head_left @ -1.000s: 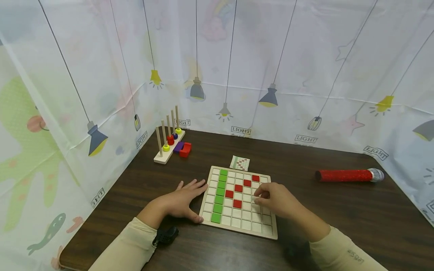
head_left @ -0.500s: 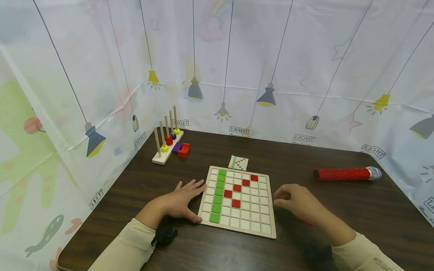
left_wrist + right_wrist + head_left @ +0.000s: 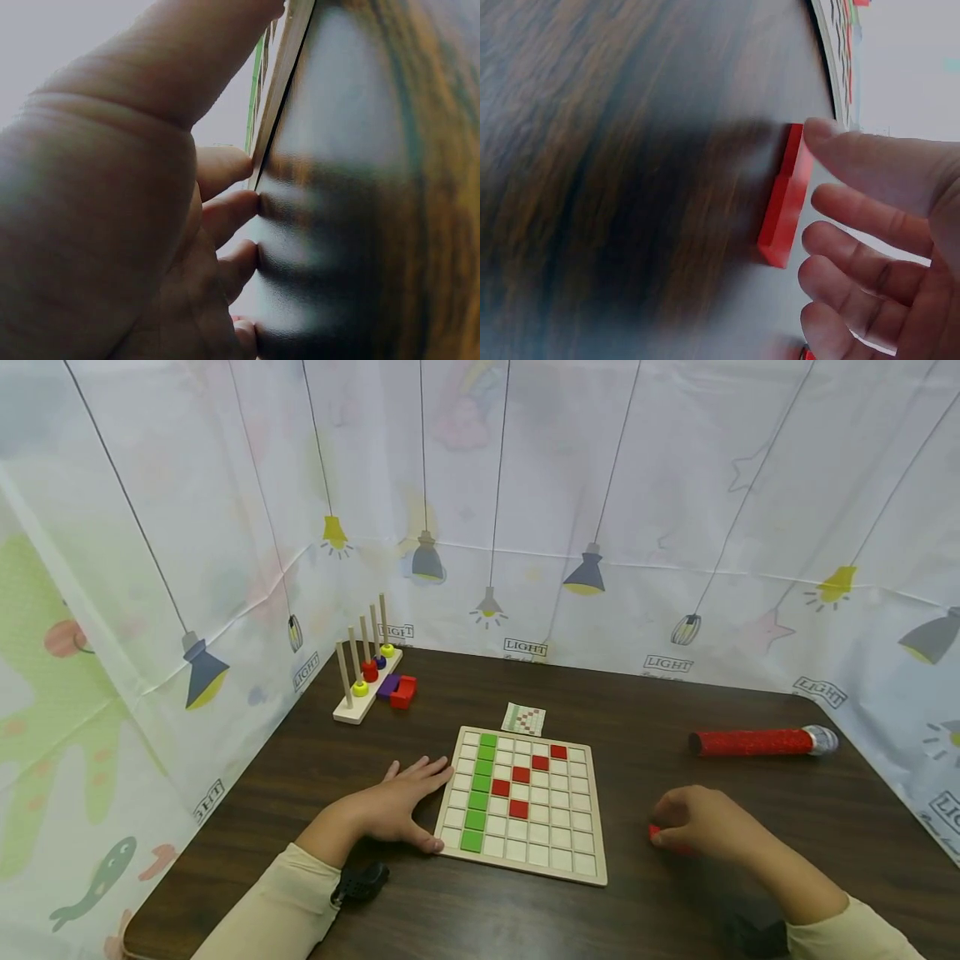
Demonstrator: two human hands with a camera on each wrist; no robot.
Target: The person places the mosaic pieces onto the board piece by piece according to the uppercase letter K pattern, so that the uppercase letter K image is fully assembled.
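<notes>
A square wooden grid board (image 3: 560, 817) lies on the table. One column of green tiles (image 3: 478, 800) runs along its left side, and several red tiles (image 3: 521, 774) sit in other cells. My left hand (image 3: 393, 807) rests with spread fingers at the board's left edge, its thumb at the lower left corner. To the right of the board, my right hand (image 3: 705, 820) is over loose red tiles (image 3: 784, 206) on the tabletop. In the right wrist view, its thumb is at the upper end of these tiles, and the other fingers are loosely bent, apart from the thumb.
A small pattern card (image 3: 523, 720) lies behind the board. At the back left stands a peg stacker (image 3: 367, 687) with coloured rings, beside purple and red blocks (image 3: 402, 692). A red tube with a silver end (image 3: 753, 742) lies at the right. Printed curtains border the table.
My right hand has moved from above the board's right side, rightward and down to the loose red tiles. My left hand has stayed at the board's edge. The tiles on the board look the same.
</notes>
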